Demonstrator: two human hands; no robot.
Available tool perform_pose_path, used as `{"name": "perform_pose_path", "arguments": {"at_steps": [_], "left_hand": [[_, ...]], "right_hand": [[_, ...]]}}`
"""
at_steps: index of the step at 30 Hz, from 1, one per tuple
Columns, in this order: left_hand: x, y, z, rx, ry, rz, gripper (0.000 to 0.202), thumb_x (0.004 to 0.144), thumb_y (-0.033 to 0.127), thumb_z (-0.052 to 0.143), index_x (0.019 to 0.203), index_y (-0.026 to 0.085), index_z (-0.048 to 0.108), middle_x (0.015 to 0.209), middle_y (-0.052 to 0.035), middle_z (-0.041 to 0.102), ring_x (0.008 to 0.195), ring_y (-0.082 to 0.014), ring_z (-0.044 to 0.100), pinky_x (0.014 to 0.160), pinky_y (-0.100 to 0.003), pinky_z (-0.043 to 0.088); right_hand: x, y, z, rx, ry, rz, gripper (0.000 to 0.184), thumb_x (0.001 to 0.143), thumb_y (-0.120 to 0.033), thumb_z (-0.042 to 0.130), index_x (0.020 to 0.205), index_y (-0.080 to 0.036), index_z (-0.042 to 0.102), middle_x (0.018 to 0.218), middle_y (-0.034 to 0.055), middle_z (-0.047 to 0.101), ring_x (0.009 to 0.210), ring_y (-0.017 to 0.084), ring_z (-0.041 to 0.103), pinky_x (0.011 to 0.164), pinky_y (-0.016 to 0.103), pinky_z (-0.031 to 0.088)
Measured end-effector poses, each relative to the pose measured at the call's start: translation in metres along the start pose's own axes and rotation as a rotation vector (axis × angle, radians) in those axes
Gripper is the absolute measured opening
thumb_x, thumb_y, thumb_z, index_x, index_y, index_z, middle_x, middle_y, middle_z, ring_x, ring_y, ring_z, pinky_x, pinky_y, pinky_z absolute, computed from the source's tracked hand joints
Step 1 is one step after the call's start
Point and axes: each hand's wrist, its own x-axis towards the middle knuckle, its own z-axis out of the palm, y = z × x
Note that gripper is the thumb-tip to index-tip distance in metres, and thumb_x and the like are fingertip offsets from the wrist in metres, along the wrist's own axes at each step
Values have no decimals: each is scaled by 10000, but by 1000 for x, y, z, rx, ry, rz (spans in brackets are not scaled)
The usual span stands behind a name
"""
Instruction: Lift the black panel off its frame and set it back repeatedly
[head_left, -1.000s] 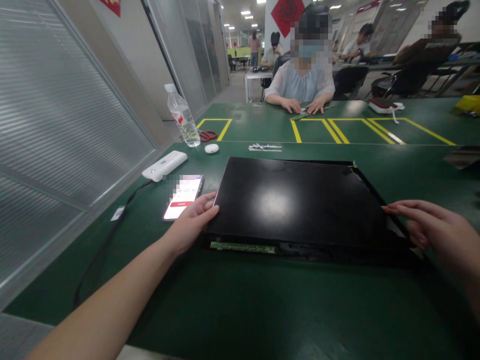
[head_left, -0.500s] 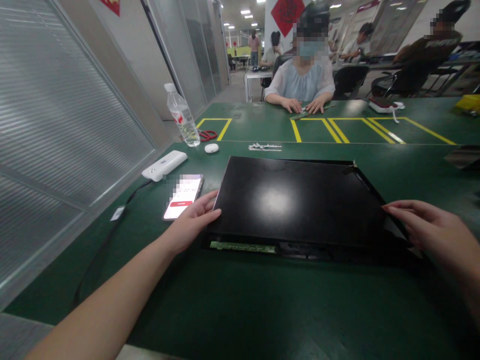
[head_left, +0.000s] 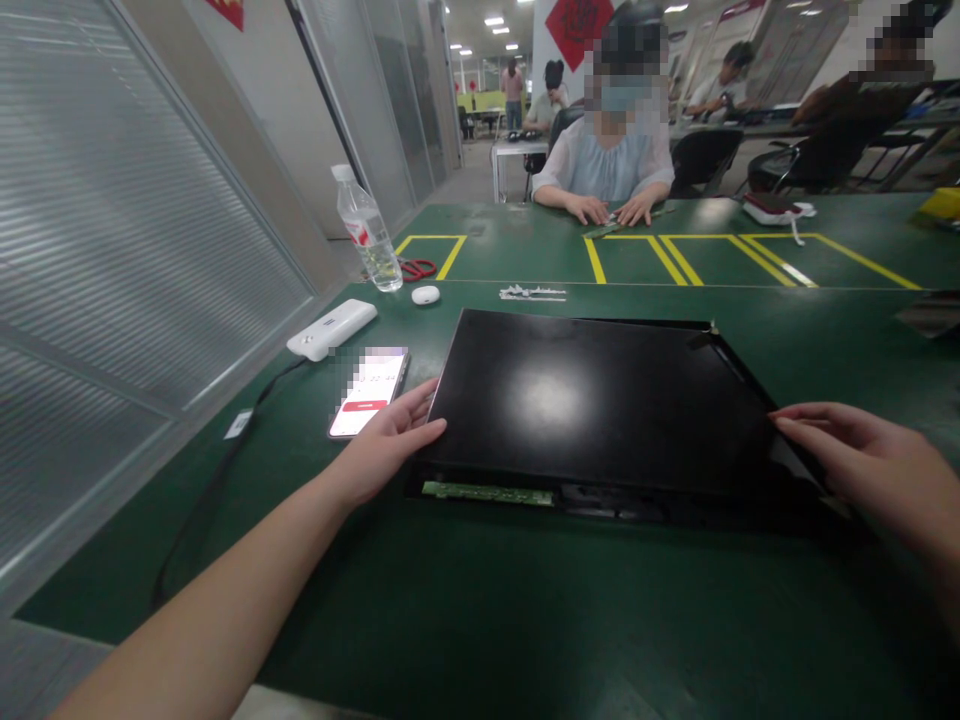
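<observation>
A black LCD screen panel (head_left: 637, 400) lies over a dark frame (head_left: 660, 505) on the green table, its surface reflecting a bright spot. Along the near edge runs a narrow green circuit board (head_left: 487, 493). My left hand (head_left: 397, 435) grips the panel's left edge, thumb on top and fingers at the side. At the right edge, my right hand (head_left: 855, 450) pinches the panel between thumb and fingertips. The panel sits slightly askew, with a strip of the frame showing at the back and right.
Left of the panel are a phone (head_left: 369, 395), a white power bank (head_left: 334, 328) with a black cable, a white earbud case (head_left: 425, 295), a water bottle (head_left: 369, 235) and red scissors (head_left: 418, 270). Thin white strips (head_left: 532, 293) lie behind it. A masked person (head_left: 611, 160) sits opposite, hands on a green strip.
Both hands keep their places on the panel's edges. The whole view has shifted very slightly; nothing else has visibly moved.
</observation>
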Motion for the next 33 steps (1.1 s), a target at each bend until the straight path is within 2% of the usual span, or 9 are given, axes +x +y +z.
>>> {"name": "perform_pose_path", "arguments": {"at_steps": [7,16,27,33], "left_hand": [[1,3,3,16,4,8,723,844,368,886,1518,260,649,1550,-115,663,1489,-374,552,1210,-457,482],[1,1,2,2,26,14,723,828,333,894,1503,240,654,1556,-113,658,1510,-370,527,1226,-448,467],[1,0,4,-2,31,21,678,809,286,898,1443,203,673,1513,-148,687,1469,-372,575,1200,-453,500],[2,-1,4,-1,35,21,693,802,288,902,1445,204,658,1509,-145,690,1473,-376,570,1201,-464,502]], "right_hand": [[2,1,1,-14,-17,33,582,430,-701,665,826,-289,771,858,73,790,832,343,701,726,463,487],[2,5,2,-2,-41,-6,579,443,-707,679,836,-292,768,890,61,795,868,335,701,791,473,492],[2,6,2,-96,-18,-34,596,457,-760,637,815,-303,772,807,48,779,723,316,683,662,448,477],[3,6,3,-138,-37,0,645,451,-776,605,847,-299,780,784,49,757,717,320,673,674,466,480]]}}
